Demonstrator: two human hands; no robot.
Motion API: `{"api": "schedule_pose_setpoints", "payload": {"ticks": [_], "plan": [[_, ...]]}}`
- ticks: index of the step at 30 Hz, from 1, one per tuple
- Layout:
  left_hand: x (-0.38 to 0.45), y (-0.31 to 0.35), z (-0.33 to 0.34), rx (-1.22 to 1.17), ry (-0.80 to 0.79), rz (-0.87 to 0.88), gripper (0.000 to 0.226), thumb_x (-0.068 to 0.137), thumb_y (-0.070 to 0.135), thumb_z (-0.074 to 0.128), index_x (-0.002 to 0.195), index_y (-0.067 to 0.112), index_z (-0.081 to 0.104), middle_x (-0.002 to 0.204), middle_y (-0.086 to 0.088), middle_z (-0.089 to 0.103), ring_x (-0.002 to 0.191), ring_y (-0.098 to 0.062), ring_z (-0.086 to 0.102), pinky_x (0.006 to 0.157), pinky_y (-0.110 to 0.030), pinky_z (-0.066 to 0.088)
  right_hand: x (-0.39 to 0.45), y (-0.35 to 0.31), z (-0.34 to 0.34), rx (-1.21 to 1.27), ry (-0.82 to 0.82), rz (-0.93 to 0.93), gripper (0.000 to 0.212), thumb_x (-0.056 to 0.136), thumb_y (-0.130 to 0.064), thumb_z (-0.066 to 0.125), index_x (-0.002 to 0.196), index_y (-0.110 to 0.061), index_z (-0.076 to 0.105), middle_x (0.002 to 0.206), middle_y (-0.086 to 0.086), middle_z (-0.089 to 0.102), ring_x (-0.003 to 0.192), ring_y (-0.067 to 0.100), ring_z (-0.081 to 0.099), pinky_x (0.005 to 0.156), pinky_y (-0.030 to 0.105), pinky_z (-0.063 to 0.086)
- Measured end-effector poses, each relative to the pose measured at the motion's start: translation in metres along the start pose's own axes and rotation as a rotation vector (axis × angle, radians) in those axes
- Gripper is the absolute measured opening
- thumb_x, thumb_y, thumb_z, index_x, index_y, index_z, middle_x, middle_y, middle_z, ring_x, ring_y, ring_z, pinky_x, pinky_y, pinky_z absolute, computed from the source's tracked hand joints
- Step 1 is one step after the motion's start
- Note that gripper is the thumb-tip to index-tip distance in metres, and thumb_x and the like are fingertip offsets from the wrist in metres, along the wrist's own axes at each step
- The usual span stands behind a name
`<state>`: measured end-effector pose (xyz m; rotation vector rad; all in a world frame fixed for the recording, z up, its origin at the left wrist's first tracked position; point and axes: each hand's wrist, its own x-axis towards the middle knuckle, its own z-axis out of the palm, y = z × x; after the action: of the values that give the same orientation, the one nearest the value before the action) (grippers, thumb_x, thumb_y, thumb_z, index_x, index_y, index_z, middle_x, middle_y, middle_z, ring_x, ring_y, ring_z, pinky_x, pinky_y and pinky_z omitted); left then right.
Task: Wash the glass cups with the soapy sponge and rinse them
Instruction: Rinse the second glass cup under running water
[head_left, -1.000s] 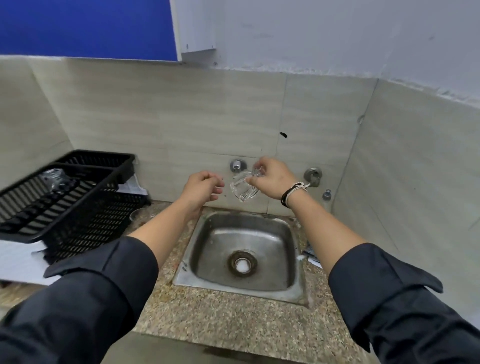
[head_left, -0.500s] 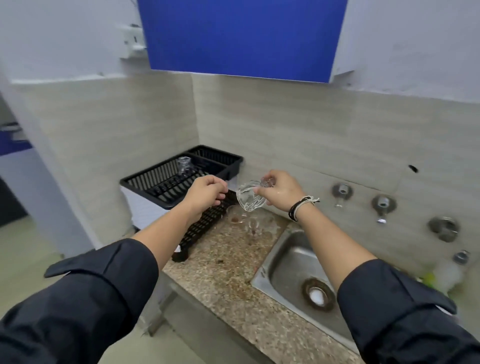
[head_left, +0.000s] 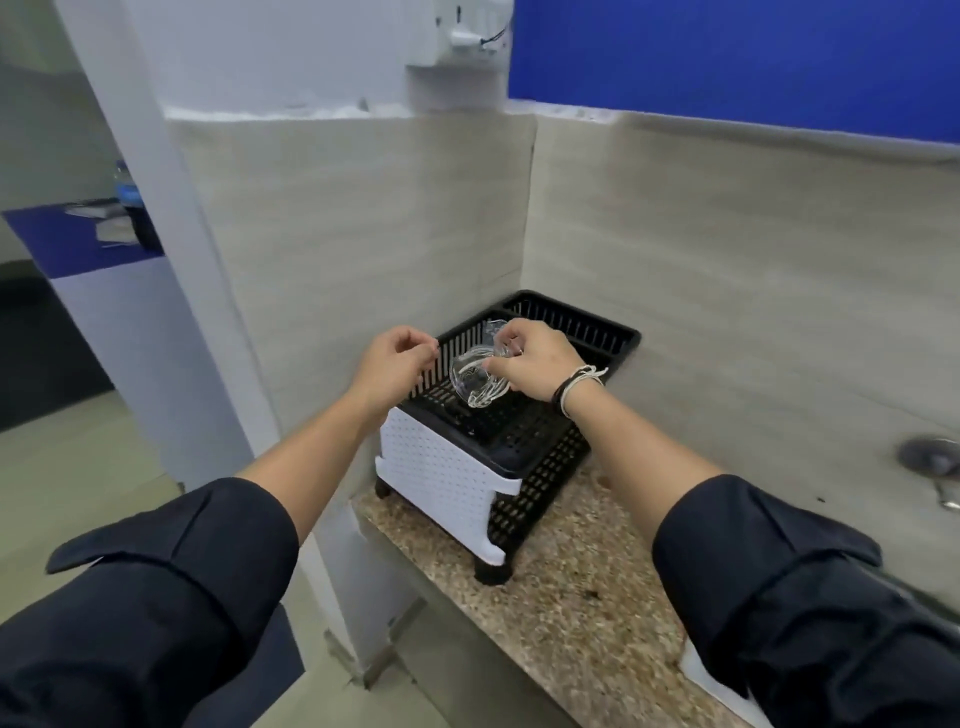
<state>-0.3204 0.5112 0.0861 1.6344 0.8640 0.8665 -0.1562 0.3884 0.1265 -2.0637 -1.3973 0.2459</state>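
My right hand (head_left: 530, 361) grips a clear glass cup (head_left: 475, 379) by its handle side, tilted, just above the black dish rack (head_left: 587, 338). The cup's mouth faces left and down over the rack's slotted floor. My left hand (head_left: 397, 361) hovers beside the cup over the rack's left edge, its fingers curled closed with nothing in them. Another glass cup (head_left: 493, 328) shows partly behind my right hand inside the rack. No sponge is in view.
The rack stands on a white perforated base (head_left: 441, 467) with black legs on the speckled granite counter (head_left: 561, 582). Tiled walls close in behind and left. A wall tap fitting (head_left: 930, 457) sits at the right edge. The counter's left edge drops to the floor.
My view has swung left from the sink to the rack. Both hands moved left with it, and the glass cup went from under the taps to above the rack.
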Motion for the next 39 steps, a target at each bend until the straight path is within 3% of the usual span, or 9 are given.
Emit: {"api": "schedule_pose_setpoints", "payload": {"ticks": [4,9,13,15,18,24,27,32,39], "plan": [[0.04,-0.019,-0.031,0.029,-0.091,0.034,0.017,0.097,0.007,0.062,0.088,0.021,0.067,0.092,-0.005,0.067,0.081,-0.014,0.06,0.076,-0.031,0.048,0.05,-0.024,0.044,-0.093,-0.039,0.003,0.042,0.082,-0.035,0.078,0.118,-0.016,0.066,0.099,-0.005,0.056,0.094,0.014,0.053,0.077,0.021,0.034],[0.077,-0.033,-0.044,0.027,-0.163,0.091,0.013,0.093,0.013,0.067,0.088,0.024,0.067,0.086,0.002,0.064,0.082,-0.013,0.057,0.08,-0.034,0.047,0.087,-0.033,0.086,-0.25,-0.114,0.046,0.047,0.081,-0.038,0.077,0.122,-0.015,0.066,0.116,0.007,0.068,0.11,0.025,0.061,0.082,0.025,0.041],[0.089,-0.035,-0.041,-0.014,-0.298,0.128,0.013,0.097,0.006,0.065,0.099,0.019,0.067,0.091,0.002,0.067,0.081,-0.004,0.061,0.077,-0.015,0.05,0.099,-0.035,0.107,-0.345,-0.18,0.039,0.045,0.08,-0.034,0.077,0.119,-0.014,0.067,0.113,0.008,0.07,0.107,0.026,0.064,0.089,0.031,0.05],[0.093,-0.036,-0.037,-0.037,-0.321,0.129,0.013,0.097,0.007,0.064,0.1,0.019,0.067,0.091,0.002,0.067,0.082,-0.006,0.061,0.076,-0.013,0.05,0.1,-0.036,0.115,-0.392,-0.226,0.03,0.039,0.082,-0.031,0.075,0.116,-0.014,0.067,0.108,0.008,0.07,0.101,0.026,0.065,0.085,0.033,0.052],[0.102,-0.04,-0.033,-0.057,-0.32,0.118,0.011,0.097,0.009,0.064,0.101,0.019,0.068,0.09,0.004,0.065,0.082,-0.008,0.059,0.077,-0.021,0.05,0.099,-0.034,0.126,-0.407,-0.288,0.013,0.033,0.086,-0.027,0.07,0.115,-0.014,0.065,0.104,0.007,0.07,0.097,0.027,0.066,0.078,0.03,0.049],[0.112,-0.045,-0.024,-0.074,-0.279,0.109,0.011,0.097,0.013,0.065,0.099,0.023,0.07,0.089,0.003,0.063,0.082,-0.009,0.055,0.079,-0.032,0.05,0.091,-0.027,0.123,-0.294,-0.355,0.01,0.06,0.084,-0.041,0.072,0.135,-0.015,0.052,0.113,0.003,0.066,0.098,0.023,0.064,0.077,0.029,0.046],[0.11,-0.043,-0.016,-0.082,-0.285,0.102,0.01,0.096,0.013,0.065,0.104,0.016,0.071,0.091,0.002,0.065,0.084,-0.009,0.057,0.082,-0.032,0.05,0.076,-0.019,0.103,-0.197,-0.231,0.054,0.057,0.087,-0.044,0.07,0.134,-0.015,0.056,0.127,0.002,0.065,0.102,0.016,0.066,0.086,0.03,0.052],[0.1,-0.025,0.014,-0.147,-0.347,0.114,0.009,0.097,0.012,0.065,0.102,0.02,0.067,0.092,0.004,0.065,0.084,-0.006,0.059,0.08,-0.027,0.048,0.03,0.003,0.056,0.024,0.085,0.157,0.036,0.09,-0.035,0.07,0.122,-0.019,0.064,0.113,-0.008,0.067,0.092,0.006,0.066,0.077,0.011,0.047],[0.057,0.016,0.104,-0.17,-0.569,0.143,0.007,0.099,0.012,0.062,0.105,0.014,0.066,0.096,-0.004,0.067,0.085,-0.011,0.064,0.071,-0.024,0.053,-0.054,0.06,-0.016,0.316,0.425,0.354,0.034,0.077,-0.04,0.068,0.106,-0.023,0.068,0.102,-0.006,0.071,0.088,0.014,0.069,0.088,0.045,0.058]]}}
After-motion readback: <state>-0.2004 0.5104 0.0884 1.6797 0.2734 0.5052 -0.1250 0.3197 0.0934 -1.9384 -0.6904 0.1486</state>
